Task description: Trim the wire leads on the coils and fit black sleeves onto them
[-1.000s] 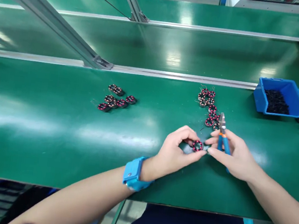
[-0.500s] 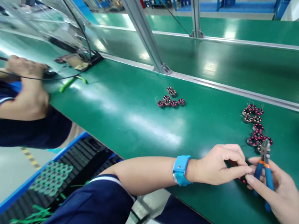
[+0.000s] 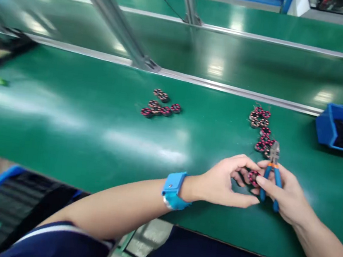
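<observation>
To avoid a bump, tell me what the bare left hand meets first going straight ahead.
The left hand would probably meet the small red-and-black ring coil, then the right hand; depth between them is unclear.

A single head-worn view looks forward and down over a green bench.
The camera sits above the person's dark-clothed lap, which shows at the bottom edge, and faces across the bench to a long metal rail and the surfaces beyond it; the rail slopes down toward the right of the frame, so the view is tilted sideways. The left hand and right hand lie right of centre at close range, near enough for both forearms to show, while the wide frame reaches a blue bin cut by the right edge.
</observation>
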Demonstrator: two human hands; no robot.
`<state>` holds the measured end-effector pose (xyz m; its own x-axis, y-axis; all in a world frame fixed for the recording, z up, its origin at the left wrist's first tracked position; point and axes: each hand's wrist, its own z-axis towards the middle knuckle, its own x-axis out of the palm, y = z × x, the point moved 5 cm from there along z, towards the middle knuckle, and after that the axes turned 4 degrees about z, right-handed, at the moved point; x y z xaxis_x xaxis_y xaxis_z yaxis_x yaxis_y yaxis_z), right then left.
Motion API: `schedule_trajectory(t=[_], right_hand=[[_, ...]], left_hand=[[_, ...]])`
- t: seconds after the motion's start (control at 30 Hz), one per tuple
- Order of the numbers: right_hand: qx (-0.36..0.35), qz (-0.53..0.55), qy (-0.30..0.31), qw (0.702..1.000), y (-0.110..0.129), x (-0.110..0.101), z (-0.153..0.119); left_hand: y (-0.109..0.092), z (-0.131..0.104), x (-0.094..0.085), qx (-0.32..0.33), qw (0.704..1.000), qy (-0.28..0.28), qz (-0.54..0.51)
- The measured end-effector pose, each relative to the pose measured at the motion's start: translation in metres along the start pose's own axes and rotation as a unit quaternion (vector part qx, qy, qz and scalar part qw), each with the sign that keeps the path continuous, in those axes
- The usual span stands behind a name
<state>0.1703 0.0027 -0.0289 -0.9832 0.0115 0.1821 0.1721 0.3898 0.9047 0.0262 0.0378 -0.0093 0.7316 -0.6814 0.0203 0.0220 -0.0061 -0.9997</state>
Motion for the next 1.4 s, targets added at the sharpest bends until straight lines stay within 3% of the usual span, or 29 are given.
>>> schedule_trajectory(t=[0.1,0.3,0.67,0.77,0.93,1.17,1.4], right_hand=[[-0.006,0.018,0.001,1.000,0.004,0.006,0.004],[-0.087,-0.032,-0.029,0.995,0.014,0.003,-0.001],[-0.126,-0.048,-0.012,0.991,0.015,0.013,0.001],[-0.121,-0.026,-0.028,0.992,0.018,0.004,0.003],[-0.109,0.014,-0.111,0.988,0.025,-0.021,0.004],[-0.077,-0.053,-0.010,0.996,0.021,0.003,0.001],[-0.106,-0.009,-0.105,0.989,0.027,-0.019,0.001]], left_hand=[[0.004,0.002,0.001,-0.009,0.999,-0.048,-0.023],[0.017,0.004,-0.003,-0.096,0.990,-0.053,-0.092],[0.017,0.001,0.003,-0.139,0.990,-0.003,-0.035],[0.018,0.001,0.005,-0.150,0.988,0.018,-0.046],[0.022,-0.001,0.003,-0.170,0.984,0.008,-0.059],[0.020,0.001,0.003,-0.157,0.984,-0.004,-0.084],[0.022,0.001,-0.003,-0.173,0.981,-0.027,-0.081]])
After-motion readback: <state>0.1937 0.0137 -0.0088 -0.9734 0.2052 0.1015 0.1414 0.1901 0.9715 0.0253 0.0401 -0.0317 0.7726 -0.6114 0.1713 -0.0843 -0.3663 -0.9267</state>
